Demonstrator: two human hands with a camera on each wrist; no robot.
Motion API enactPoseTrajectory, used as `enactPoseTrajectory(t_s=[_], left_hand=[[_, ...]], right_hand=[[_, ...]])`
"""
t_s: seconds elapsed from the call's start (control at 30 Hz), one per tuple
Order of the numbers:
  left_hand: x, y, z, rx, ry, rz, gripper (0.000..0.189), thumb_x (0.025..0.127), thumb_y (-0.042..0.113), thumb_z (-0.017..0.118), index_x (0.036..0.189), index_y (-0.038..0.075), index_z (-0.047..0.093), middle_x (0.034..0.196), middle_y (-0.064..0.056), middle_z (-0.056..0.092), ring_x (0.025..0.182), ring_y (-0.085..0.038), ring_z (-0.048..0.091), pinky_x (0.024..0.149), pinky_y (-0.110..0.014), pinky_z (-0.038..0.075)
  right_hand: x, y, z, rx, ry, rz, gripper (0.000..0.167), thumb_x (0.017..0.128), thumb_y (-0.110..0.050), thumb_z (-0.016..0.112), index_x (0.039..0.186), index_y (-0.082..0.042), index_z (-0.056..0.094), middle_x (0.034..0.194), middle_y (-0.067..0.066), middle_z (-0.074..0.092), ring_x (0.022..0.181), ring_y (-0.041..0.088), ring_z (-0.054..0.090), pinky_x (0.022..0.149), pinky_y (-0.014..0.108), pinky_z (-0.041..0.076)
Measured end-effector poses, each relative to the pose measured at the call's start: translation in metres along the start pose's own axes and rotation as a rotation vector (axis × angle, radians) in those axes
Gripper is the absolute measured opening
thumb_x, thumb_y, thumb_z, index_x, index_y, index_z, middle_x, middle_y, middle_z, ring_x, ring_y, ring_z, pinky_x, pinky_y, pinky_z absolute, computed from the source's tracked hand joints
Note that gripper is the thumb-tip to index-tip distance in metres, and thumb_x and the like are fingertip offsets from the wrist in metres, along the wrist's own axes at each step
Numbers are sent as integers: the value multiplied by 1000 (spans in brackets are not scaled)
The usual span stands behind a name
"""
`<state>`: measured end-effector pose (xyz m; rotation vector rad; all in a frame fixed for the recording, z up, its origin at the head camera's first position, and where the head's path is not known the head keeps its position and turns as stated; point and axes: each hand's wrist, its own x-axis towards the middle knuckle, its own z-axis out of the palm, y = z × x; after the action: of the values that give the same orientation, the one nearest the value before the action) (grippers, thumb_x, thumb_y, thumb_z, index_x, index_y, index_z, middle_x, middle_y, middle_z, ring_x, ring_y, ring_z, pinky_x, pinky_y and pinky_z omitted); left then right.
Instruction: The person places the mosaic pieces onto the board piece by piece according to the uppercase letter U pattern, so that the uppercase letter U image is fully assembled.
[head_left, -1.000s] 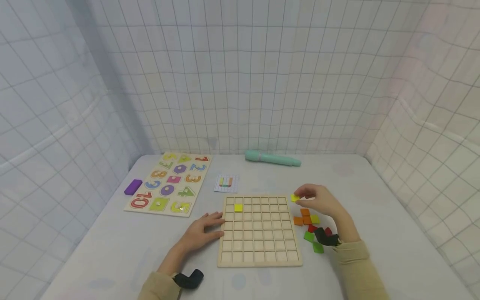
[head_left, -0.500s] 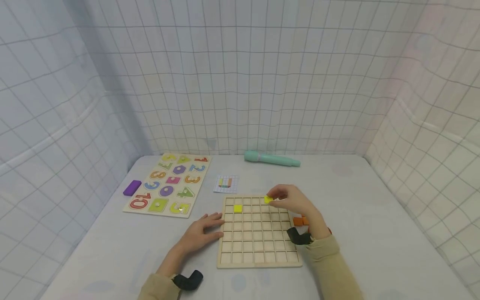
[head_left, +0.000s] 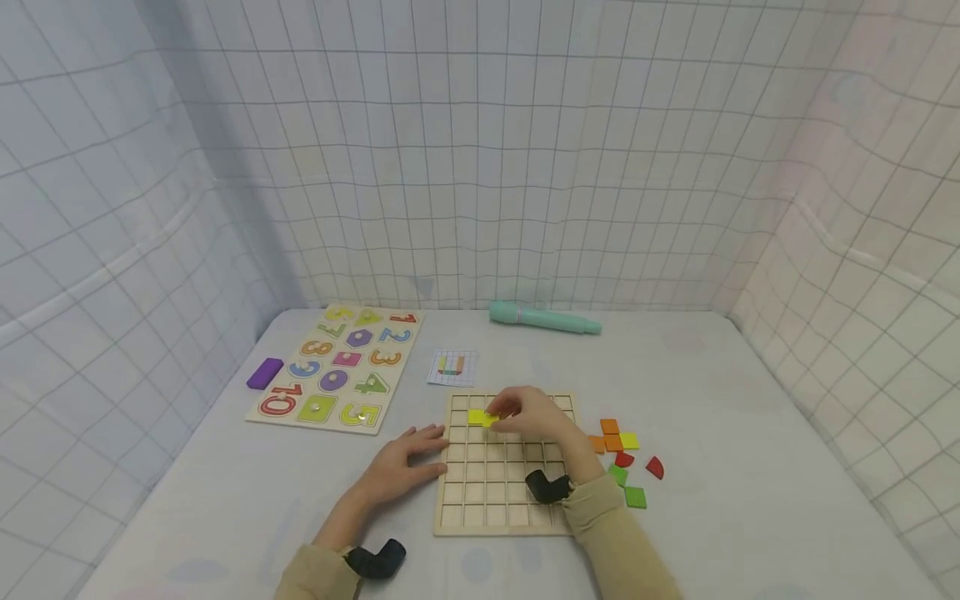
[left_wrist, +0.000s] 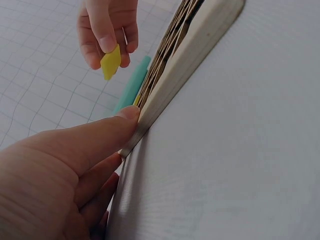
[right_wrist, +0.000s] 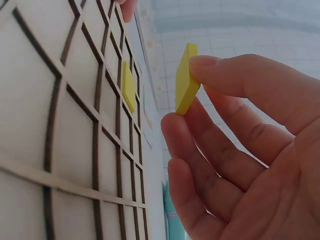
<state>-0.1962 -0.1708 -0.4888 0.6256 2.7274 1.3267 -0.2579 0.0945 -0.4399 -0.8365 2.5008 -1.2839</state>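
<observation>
A square wooden grid board (head_left: 497, 473) lies on the table in the head view. My right hand (head_left: 528, 414) pinches a yellow square tile (right_wrist: 185, 82) between thumb and fingers, above the board's upper part. In the right wrist view this tile is tilted and apart from the grid. Another yellow tile (head_left: 476, 417) sits in a cell near the upper left, just left of the held one. My left hand (head_left: 405, 467) rests at the board's left edge with fingers extended. The left wrist view shows its thumb (left_wrist: 129, 113) touching the rim.
Right of the board lie loose orange tiles (head_left: 610, 427), a yellow tile (head_left: 629, 441), green tiles (head_left: 636, 497) and red quarter-round pieces (head_left: 656, 467). Beyond it are a pattern card (head_left: 452, 367) and a teal pen-shaped object (head_left: 546, 318). A number puzzle (head_left: 341, 367) and purple block (head_left: 266, 373) lie left.
My right hand has carried the yellow tile leftward from beside the board's right edge to above the grid, close to the placed yellow tile. The left hand has stayed still.
</observation>
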Motion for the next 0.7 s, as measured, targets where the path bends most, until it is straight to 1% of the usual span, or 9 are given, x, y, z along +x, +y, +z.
enactPoseTrajectory(t_s=[0.27, 0.5, 0.7], left_hand=[[0, -1, 1, 4, -5, 13, 41, 83, 30, 72, 118, 10, 66, 137, -6, 51, 133, -24, 38, 117, -39, 15], [0, 1, 0, 5, -2, 20, 41, 83, 30, 71, 118, 9, 66, 137, -6, 51, 133, -25, 38, 117, -40, 16], [0, 2, 0, 14, -1, 27, 42, 84, 31, 70, 119, 7, 65, 137, -8, 51, 133, -27, 38, 116, -44, 16]], right_hand=[[5, 3, 20, -50, 7, 66, 19, 80, -18, 76, 96, -11, 69, 92, -5, 65, 83, 10, 58, 75, 25, 53], [9, 3, 27, -78, -1, 43, 18, 78, -15, 77, 94, -12, 69, 87, -4, 64, 78, 9, 57, 70, 24, 52], [9, 2, 32, -104, 8, 73, 17, 78, -16, 77, 93, -15, 68, 84, -7, 62, 76, 8, 55, 68, 24, 50]])
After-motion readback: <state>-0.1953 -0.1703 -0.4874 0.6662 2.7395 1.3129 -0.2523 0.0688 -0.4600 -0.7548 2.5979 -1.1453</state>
